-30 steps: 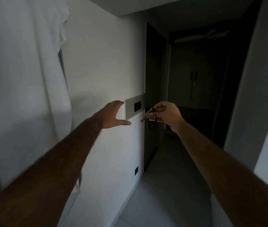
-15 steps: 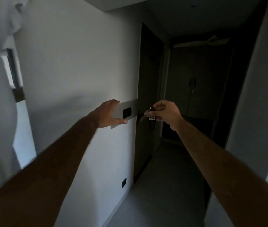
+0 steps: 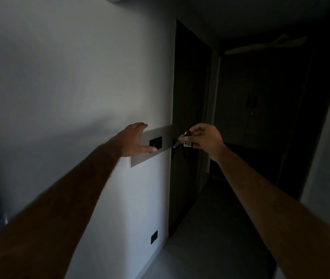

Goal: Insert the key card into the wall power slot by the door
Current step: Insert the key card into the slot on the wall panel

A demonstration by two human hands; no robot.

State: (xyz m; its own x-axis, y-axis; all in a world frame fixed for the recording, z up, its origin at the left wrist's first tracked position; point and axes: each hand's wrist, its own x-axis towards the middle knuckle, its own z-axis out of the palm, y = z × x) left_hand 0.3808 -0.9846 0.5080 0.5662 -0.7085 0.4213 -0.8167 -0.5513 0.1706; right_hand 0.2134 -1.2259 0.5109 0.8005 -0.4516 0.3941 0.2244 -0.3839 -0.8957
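Two bare forearms, no sleeves, left hand [image 3: 132, 140], right hand [image 3: 205, 138]

Dim hallway. Pale wall [image 3: 75, 81] on the left, brighter low down, with a small dark outlet [image 3: 154, 237] near the floor. Dark door [image 3: 188, 109] just past the wall's end, its handle [image 3: 173, 151] barely showing. Farther back, dark cupboard doors [image 3: 260, 101] with paired handles. Light tiled floor [image 3: 190, 256] below. Pale angled strip [image 3: 266, 45] high up, too dim to identify.
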